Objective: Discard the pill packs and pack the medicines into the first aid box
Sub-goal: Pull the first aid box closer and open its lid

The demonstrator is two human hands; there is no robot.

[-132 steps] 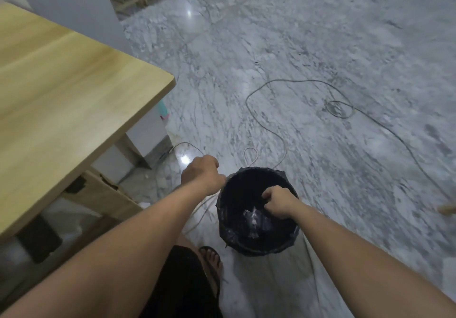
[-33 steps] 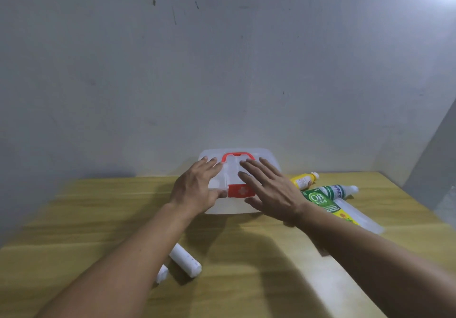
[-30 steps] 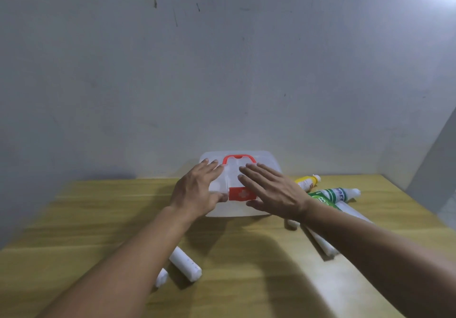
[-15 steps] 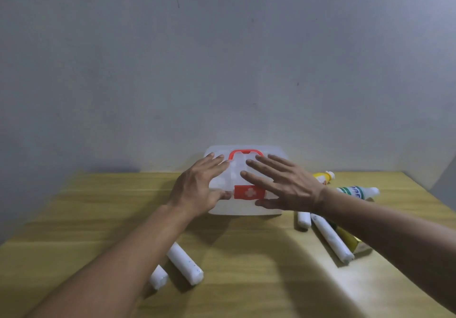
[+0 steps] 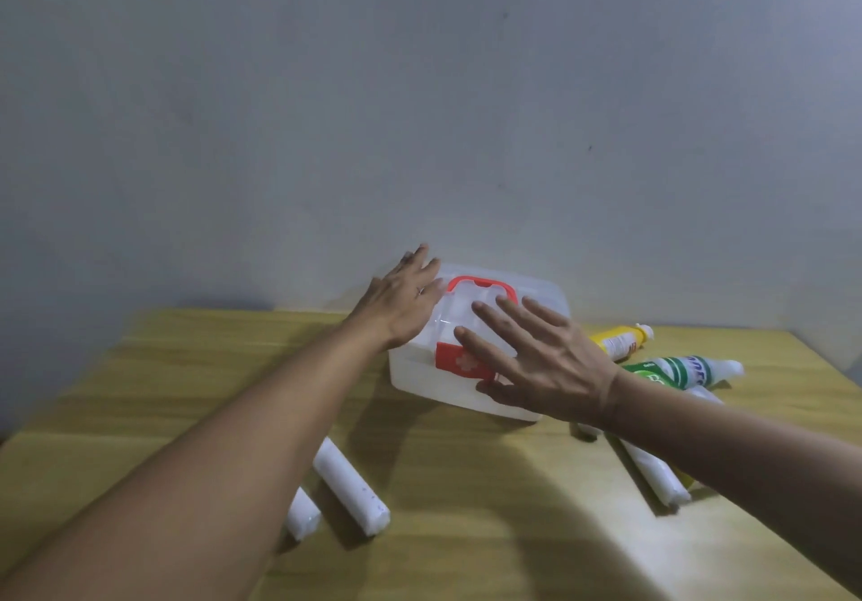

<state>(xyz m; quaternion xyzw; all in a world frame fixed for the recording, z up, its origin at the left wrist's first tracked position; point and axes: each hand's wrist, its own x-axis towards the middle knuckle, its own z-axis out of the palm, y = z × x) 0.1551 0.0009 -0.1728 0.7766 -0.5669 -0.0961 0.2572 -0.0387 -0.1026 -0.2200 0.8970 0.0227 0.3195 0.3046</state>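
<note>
A clear plastic first aid box with a red handle and a red latch stands shut at the back of the wooden table. My left hand lies flat against the box's left side, fingers spread. In front of the latch, my right hand is spread over the box's front. A yellow tube and a green-and-white tube lie right of the box. A white roll lies under my right forearm. Two more white rolls lie near my left arm.
A grey wall rises directly behind the box. The table's right edge runs diagonally at the far right. The smaller white roll is half hidden by my left forearm.
Earlier I was at a black bin on the floor. Over the last second my left hand slid to the box's left side; the box now sits turned slightly.
</note>
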